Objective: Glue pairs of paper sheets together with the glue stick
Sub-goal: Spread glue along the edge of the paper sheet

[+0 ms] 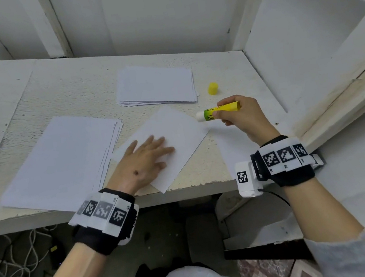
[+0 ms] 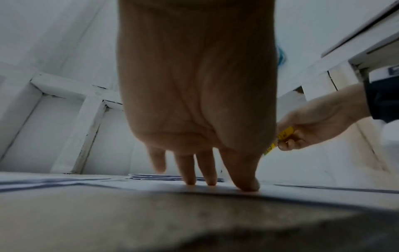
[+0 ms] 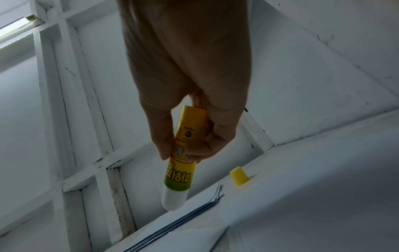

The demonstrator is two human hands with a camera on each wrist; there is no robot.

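Note:
A single white sheet (image 1: 176, 136) lies turned at an angle near the front of the table. My left hand (image 1: 146, 157) lies flat on it with straight fingers (image 2: 246, 179) pressing the paper down. My right hand (image 1: 236, 112) grips the uncapped yellow and green glue stick (image 1: 218, 111), whose white tip points left, just above the sheet's right corner. In the right wrist view the glue stick (image 3: 183, 163) hangs from thumb and fingers. The yellow cap (image 1: 213, 88) stands alone on the table behind it.
A stack of small sheets (image 1: 155, 84) lies at the back middle. A larger stack (image 1: 63, 162) sits at the front left. Another sheet (image 1: 235, 152) lies under my right wrist. A white wall panel (image 1: 303, 39) closes the table's right side.

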